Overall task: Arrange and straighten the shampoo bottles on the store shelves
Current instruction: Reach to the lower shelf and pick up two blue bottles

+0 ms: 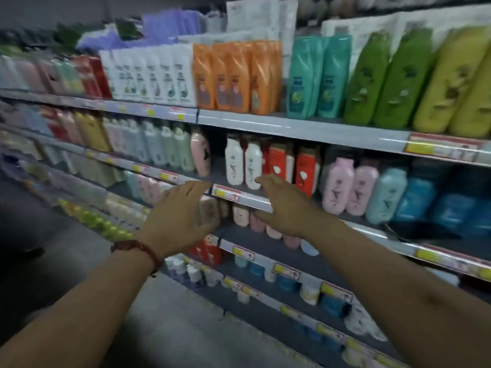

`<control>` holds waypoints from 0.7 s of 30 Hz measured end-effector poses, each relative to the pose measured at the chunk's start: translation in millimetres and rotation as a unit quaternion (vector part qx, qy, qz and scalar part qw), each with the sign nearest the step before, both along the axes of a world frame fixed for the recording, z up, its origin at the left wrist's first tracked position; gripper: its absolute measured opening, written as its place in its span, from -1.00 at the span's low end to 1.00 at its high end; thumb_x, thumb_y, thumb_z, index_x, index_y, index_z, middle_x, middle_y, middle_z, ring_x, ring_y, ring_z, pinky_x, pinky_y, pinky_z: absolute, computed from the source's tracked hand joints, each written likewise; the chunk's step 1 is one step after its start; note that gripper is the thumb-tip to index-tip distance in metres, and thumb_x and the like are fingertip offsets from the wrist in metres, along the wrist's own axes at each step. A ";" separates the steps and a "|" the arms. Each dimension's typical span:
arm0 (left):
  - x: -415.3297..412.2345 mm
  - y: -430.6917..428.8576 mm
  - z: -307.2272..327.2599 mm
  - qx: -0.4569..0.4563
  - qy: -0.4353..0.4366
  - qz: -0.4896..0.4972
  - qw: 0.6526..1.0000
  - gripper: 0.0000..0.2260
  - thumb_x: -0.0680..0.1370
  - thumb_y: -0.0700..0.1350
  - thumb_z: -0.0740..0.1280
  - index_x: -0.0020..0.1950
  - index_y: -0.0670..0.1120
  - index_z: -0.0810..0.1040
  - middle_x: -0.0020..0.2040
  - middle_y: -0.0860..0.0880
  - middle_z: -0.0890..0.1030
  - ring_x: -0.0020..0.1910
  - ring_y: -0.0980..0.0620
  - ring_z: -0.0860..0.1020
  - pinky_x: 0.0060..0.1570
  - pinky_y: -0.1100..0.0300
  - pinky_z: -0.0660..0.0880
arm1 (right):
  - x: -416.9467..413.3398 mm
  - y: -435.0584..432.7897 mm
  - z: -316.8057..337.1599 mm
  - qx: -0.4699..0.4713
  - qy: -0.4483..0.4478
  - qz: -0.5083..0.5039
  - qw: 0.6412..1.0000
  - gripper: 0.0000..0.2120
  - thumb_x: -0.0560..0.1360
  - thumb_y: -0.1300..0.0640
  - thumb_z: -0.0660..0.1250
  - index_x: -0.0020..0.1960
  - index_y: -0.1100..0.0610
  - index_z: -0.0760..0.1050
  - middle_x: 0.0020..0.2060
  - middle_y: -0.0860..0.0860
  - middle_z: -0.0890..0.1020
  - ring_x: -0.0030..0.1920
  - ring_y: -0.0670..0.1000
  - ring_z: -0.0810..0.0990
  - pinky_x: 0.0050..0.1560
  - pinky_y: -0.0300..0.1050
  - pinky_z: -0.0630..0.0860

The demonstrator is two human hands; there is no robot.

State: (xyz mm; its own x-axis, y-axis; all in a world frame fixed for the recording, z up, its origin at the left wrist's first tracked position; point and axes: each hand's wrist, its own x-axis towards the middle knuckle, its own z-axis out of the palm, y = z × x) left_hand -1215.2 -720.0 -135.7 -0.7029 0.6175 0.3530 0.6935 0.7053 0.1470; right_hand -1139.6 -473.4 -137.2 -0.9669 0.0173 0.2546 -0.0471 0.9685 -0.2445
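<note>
looks like the reach-in step is what's being done here: both hands are held out toward the second shelf point(252, 200), with nothing gripped yet. the left hand point(183, 216) is spread with fingers apart, and the right hand point(288, 205) is loose and open too, fingertips just in front of the two white bottles point(234, 162). those are stood upright near the front edge, with red bottles point(277, 160) packed just beside them on the right and a gap left before the pink bottle point(200, 155) on the left. next, probably, the white pair gets cupped and slid so the gap is closed and the fronts are lined up. care is needed so the red ones aren't knocked. labels can't be read through the blur.
</note>
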 end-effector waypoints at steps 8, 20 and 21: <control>-4.1 90.5 -32.2 -0.004 -0.035 -0.117 0.992 -0.34 0.41 0.32 0.22 0.47 0.10 0.35 0.33 0.03 0.51 0.26 -0.09 0.51 0.21 -0.09 0.49 | 42.4 53.4 -21.4 -0.004 0.004 -0.098 0.995 -0.31 0.48 -0.07 0.41 0.51 0.09 0.25 0.41 0.07 0.40 0.30 0.15 0.47 0.26 0.04 0.47; -9.4 169.4 -56.2 -0.002 -0.081 -0.163 0.983 -0.29 0.44 0.29 0.30 0.53 0.03 0.31 0.42 0.03 0.44 0.37 -0.06 0.44 0.35 -0.08 0.41 | 52.0 111.2 -51.8 0.005 -0.023 -0.113 0.993 -0.29 0.51 -0.09 0.36 0.56 0.09 0.19 0.50 0.08 0.31 0.42 0.14 0.38 0.39 0.02 0.38; -13.7 172.3 -58.3 -0.001 -0.079 -0.172 0.982 -0.29 0.45 0.28 0.32 0.53 0.02 0.30 0.44 0.03 0.43 0.38 -0.05 0.43 0.35 -0.08 0.41 | 51.9 112.2 -53.7 0.008 -0.028 -0.120 0.992 -0.29 0.52 -0.09 0.36 0.57 0.09 0.17 0.53 0.08 0.28 0.45 0.12 0.35 0.42 -0.01 0.34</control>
State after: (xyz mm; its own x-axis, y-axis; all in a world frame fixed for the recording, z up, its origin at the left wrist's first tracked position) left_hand -1228.9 -547.8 -194.1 -0.4981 0.8288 0.2549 0.8594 0.4330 0.2718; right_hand -1087.7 -361.2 -191.0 -0.9481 0.2446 0.2032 0.1981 0.9542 -0.2240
